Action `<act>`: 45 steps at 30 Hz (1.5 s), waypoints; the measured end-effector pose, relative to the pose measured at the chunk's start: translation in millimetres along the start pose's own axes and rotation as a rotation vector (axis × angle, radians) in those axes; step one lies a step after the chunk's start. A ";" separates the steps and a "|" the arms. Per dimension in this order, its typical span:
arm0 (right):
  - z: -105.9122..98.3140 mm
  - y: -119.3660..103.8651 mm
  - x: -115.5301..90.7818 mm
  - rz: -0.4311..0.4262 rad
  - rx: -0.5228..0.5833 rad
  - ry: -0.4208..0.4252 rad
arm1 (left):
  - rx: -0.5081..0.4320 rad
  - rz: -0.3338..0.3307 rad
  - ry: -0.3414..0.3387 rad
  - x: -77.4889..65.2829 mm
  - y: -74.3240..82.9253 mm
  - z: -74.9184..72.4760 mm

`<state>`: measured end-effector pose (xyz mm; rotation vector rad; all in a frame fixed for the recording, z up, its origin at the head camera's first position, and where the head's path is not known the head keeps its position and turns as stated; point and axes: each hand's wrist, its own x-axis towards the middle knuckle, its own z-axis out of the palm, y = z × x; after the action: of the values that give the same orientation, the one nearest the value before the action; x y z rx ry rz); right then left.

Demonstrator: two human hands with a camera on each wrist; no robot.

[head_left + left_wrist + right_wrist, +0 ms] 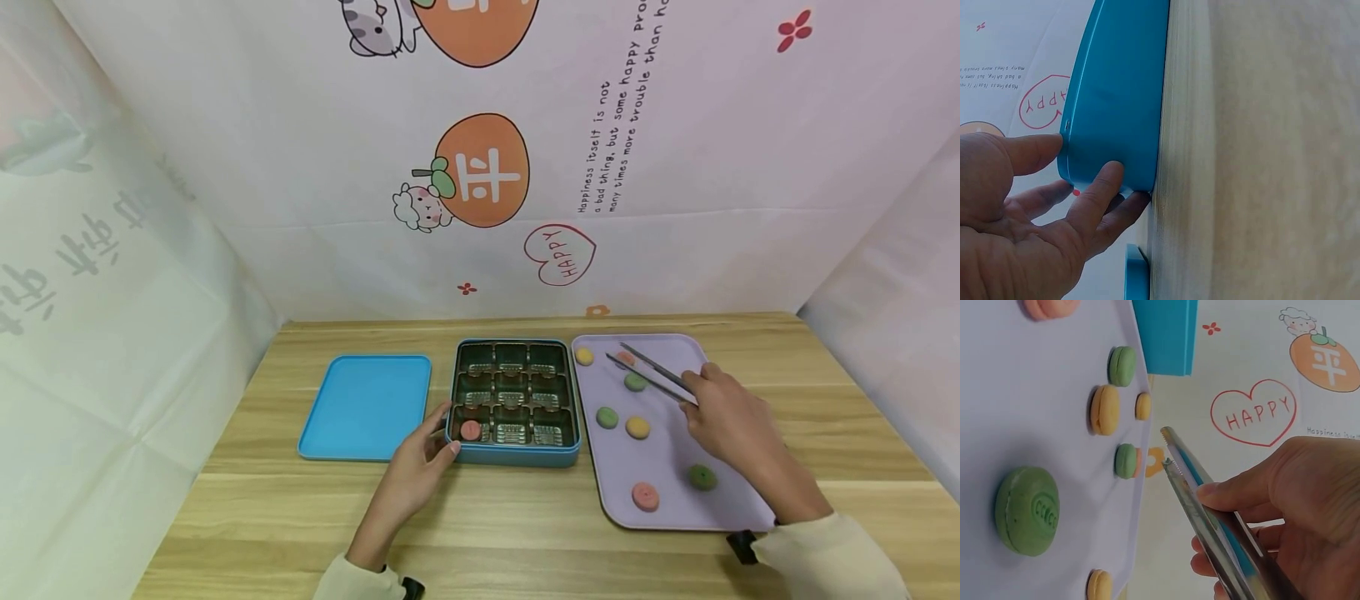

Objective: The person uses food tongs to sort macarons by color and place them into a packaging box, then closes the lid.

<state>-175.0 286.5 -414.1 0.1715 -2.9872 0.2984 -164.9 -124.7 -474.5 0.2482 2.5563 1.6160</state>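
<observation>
My left hand (417, 473) holds the near left corner of a blue box (517, 456), thumb and fingers on either side of the corner. Inside, a dark divided insert (512, 408) has a pink macaron (470, 430) in its front left compartment. With my right hand (726, 417) I grip metal tongs (660, 373) over a lilac tray (626, 500). Their tips are apart, above a pink macaron (625, 359) at the tray's far side, and appear not to touch it. A green macaron (1126, 461) partly covers that pink one in the right wrist view.
Around the tray lie a yellow macaron (584, 356), another yellow one (637, 427), a green one (607, 417), a dark green one (702, 477) and a pink one (645, 497). Left of the box lies a blue lid (367, 408). A printed cloth hangs behind the table.
</observation>
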 end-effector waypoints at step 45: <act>8.5 14.4 16.5 0.028 -0.047 -0.121 | -0.043 -0.001 -0.002 -0.1 -0.4 -0.5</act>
<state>-194.1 297.2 -422.7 0.1476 -3.1157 0.2288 -164.9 -125.3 -474.7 0.2452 2.5165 1.6671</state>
